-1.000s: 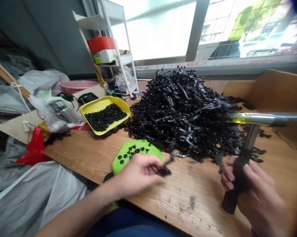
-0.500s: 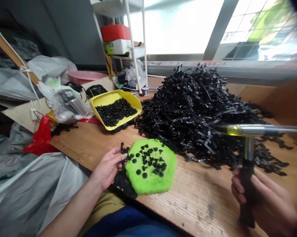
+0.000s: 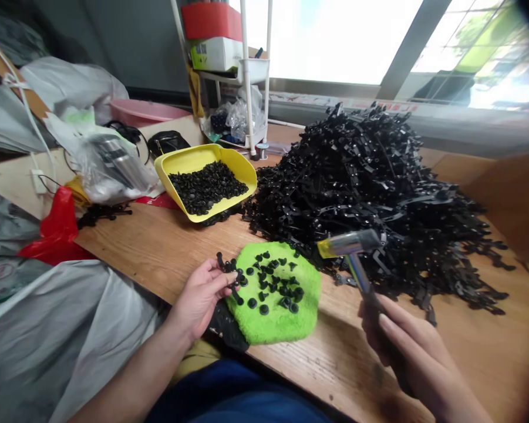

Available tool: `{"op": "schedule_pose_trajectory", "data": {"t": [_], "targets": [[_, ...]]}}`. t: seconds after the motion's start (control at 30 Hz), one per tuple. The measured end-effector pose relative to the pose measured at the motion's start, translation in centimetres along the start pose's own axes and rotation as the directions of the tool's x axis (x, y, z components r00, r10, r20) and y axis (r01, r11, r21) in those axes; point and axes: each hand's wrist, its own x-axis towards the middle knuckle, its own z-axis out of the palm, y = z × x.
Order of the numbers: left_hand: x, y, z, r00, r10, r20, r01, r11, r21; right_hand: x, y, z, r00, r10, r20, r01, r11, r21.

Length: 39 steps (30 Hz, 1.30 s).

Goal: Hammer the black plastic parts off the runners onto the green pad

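My left hand (image 3: pixel 201 296) pinches a small black plastic part (image 3: pixel 227 269) at the left edge of a green fuzzy pad (image 3: pixel 276 296) strewn with several small black studs. My right hand (image 3: pixel 411 352) is wrapped round the dark handle of a small hammer (image 3: pixel 351 247) whose metal head with a yellow tip hangs over the table just right of the pad. A big heap of black plastic strips (image 3: pixel 370 188) rises behind both hands on the wooden table (image 3: pixel 167 247).
A yellow tray (image 3: pixel 240 167) of black studs sits at the back left of the heap. Plastic bags (image 3: pixel 110 170), a red bag (image 3: pixel 55 229), a pink basin (image 3: pixel 145 110) and a white shelf rack (image 3: pixel 246 70) crowd the left. A cardboard wall (image 3: pixel 511 200) stands right.
My left hand drew back from the table middle to the pad's left edge with a black part. The hammer swung in from the right toward the pad, its head now turned and nearer.
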Motion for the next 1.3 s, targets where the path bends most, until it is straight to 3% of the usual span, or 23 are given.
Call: {"op": "schedule_pose_trajectory", "data": {"t": [0.07, 0.23, 0.33, 0.47, 0.67, 0.93, 1.1, 1.23, 1.3], "targets": [[0.1, 0.0, 0.1, 1.000, 0.001, 0.002, -0.001, 1.000, 0.009, 0.2, 0.1, -0.1, 0.997, -0.004, 0.079, 0.012, 0.995, -0.103], [0.3, -0.1, 0.3, 1.000, 0.025, -0.008, -0.025, 0.999, 0.036, 0.7, -0.7, 0.3, 0.984, -0.106, 0.144, 0.150, 0.927, -0.343], [0.3, -0.1, 0.5, 0.999, 0.040, -0.027, -0.039, 0.998, 0.045, 1.3, -1.6, 1.2, 0.962, -0.116, 0.246, 0.209, 0.895, -0.394], [0.2, 0.0, 0.5, 0.999, 0.030, -0.030, -0.028, 0.997, 0.066, 1.9, -2.3, 2.3, 0.941, -0.160, 0.299, 0.283, 0.855, -0.433], [0.2, 0.2, 0.7, 0.999, 0.015, -0.052, -0.010, 0.994, 0.107, 2.5, -2.6, 4.2, 0.917, -0.105, 0.385, 0.332, 0.736, -0.590], [0.2, 0.3, 0.8, 0.999, 0.019, -0.043, -0.013, 0.992, 0.128, 2.4, -2.6, 5.4, 0.931, -0.128, 0.342, 0.341, 0.639, -0.690], [0.3, 0.4, 0.9, 0.998, 0.029, -0.055, -0.021, 0.991, 0.131, 2.3, -2.8, 5.2, 0.935, -0.211, 0.286, 0.347, 0.714, -0.607], [0.4, 0.2, 0.9, 0.998, 0.044, -0.042, -0.038, 0.990, 0.136, 2.4, -2.9, 5.3, 0.929, -0.135, 0.344, 0.352, 0.610, -0.710], [0.3, 0.2, 0.9, 0.998, 0.037, -0.050, -0.030, 0.990, 0.137, 2.4, -3.1, 5.4, 0.934, -0.150, 0.324, 0.345, 0.614, -0.710]]}}
